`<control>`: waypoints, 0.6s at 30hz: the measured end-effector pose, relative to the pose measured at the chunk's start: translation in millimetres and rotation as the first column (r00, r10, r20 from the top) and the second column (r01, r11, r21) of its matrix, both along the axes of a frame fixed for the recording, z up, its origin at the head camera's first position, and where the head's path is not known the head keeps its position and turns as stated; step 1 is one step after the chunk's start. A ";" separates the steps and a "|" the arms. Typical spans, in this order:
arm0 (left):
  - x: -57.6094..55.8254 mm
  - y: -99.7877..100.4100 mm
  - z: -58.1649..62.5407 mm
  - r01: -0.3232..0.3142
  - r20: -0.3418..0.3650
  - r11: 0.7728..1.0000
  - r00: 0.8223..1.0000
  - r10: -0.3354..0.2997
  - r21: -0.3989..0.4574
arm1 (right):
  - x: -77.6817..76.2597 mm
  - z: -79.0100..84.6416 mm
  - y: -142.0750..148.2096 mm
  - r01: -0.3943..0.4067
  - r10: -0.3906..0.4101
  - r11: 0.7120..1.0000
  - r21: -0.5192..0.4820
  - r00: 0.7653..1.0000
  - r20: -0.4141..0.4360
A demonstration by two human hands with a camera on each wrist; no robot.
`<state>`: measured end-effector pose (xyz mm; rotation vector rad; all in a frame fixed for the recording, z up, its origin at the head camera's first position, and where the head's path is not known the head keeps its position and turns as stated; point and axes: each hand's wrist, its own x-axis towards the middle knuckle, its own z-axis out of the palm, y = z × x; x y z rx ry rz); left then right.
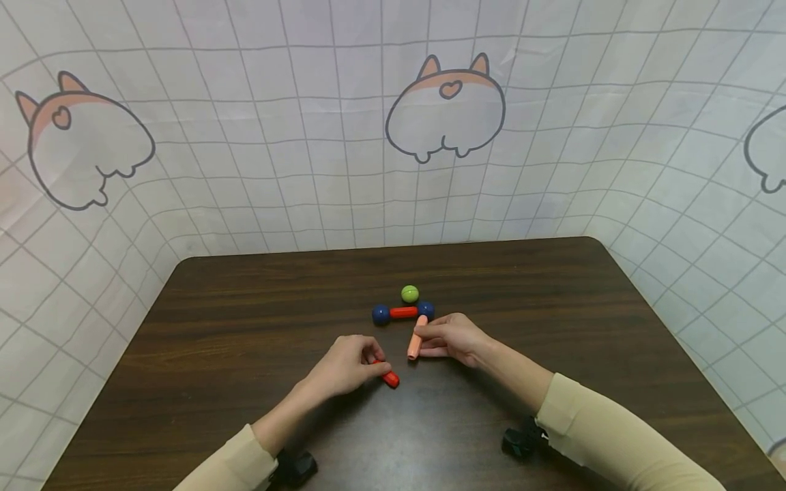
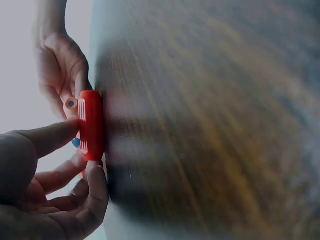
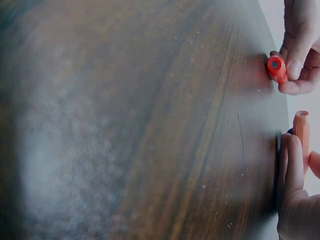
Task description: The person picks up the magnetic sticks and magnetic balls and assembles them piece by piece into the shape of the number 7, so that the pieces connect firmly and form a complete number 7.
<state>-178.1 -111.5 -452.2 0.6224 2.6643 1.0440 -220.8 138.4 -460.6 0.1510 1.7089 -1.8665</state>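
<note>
A dark brown desk point(image 1: 245, 293) is showing streaky wood grain and is shining palely near its front. A white cloth point(image 1: 276, 157) with grey grid lines is hanging behind it and along both sides. On the cloth, a round cartoon animal point(image 1: 92, 153) is tilting at left, a second figure point(image 1: 445, 119) is facing away centrally, and a third outline point(image 1: 770, 150) is running off the right edge.
</note>
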 end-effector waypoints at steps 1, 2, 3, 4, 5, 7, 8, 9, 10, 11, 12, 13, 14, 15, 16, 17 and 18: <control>-0.4 0.3 0.2 0.000 0.006 1.000 1.000 0.000 0.002 | 0.0 0.0 -0.1 0.000 0.000 1.000 0.001 1.000 -0.001; -0.9 0.7 0.3 0.001 0.012 1.000 1.000 -0.001 0.002 | 0.0 0.0 -0.2 0.000 0.000 1.000 0.001 1.000 0.000; -1.3 1.2 0.6 0.002 0.021 1.000 1.000 -0.002 0.004 | 0.0 0.1 -0.3 0.000 0.000 1.000 0.000 1.000 0.000; -2.0 1.6 0.7 0.005 0.030 1.000 1.000 -0.005 0.008 | 0.0 0.3 -0.3 0.000 0.000 1.000 0.000 1.000 0.000; -2.7 1.8 0.7 0.008 0.039 1.000 0.999 -0.008 0.011 | 0.0 0.3 -0.3 0.000 0.000 1.000 0.000 1.000 0.000; -4.0 1.8 1.2 0.018 0.051 1.000 0.999 -0.019 0.022 | -0.1 0.5 -0.2 -0.001 0.001 1.000 0.000 1.000 0.001; -4.4 1.7 1.4 0.023 0.057 0.999 0.998 -0.025 0.031 | -0.1 0.4 -0.2 -0.002 0.002 1.000 0.000 1.000 0.001; -4.8 1.6 1.6 0.029 0.064 0.999 0.997 -0.032 0.041 | -0.2 0.3 -0.2 -0.001 0.001 1.000 -0.001 1.000 0.002; -5.2 1.4 1.8 0.035 0.070 0.998 0.997 -0.038 0.052 | -0.2 0.2 -0.1 -0.001 0.001 1.000 -0.001 1.000 0.002; -5.4 1.3 2.0 0.038 0.075 0.997 0.996 -0.043 0.063 | -0.2 0.0 -0.1 -0.001 0.001 1.000 0.000 1.000 0.002; -5.6 1.1 2.0 0.041 0.080 0.997 0.996 -0.047 0.072 | -0.2 0.0 -0.2 -0.001 0.001 1.000 0.000 1.000 0.002; -5.6 1.0 2.0 0.044 0.085 0.996 0.995 -0.051 0.082 | -0.2 -0.2 -0.1 0.000 0.000 1.000 0.000 1.000 0.002; -5.6 0.9 1.9 0.049 0.088 0.995 0.995 -0.057 0.090 | -0.2 -0.2 -0.1 0.001 -0.001 1.000 0.000 1.000 0.003; -5.7 0.8 1.8 0.052 0.089 0.994 0.994 -0.060 0.096 | -0.2 -0.3 -0.1 0.001 -0.001 1.000 0.000 1.000 0.003; -5.6 0.6 1.7 0.055 0.089 0.993 0.994 -0.065 0.101 | -0.3 -0.4 0.0 0.002 -0.002 1.000 0.000 1.000 0.003; -5.6 0.6 1.6 0.061 0.086 0.993 0.994 -0.071 0.106 | -0.3 -0.4 0.0 0.003 -0.003 1.000 0.001 1.000 0.003; -5.4 0.5 1.4 0.068 0.084 0.992 0.994 -0.077 0.109 | -0.4 -0.4 0.0 0.004 -0.004 1.000 0.001 1.000 0.002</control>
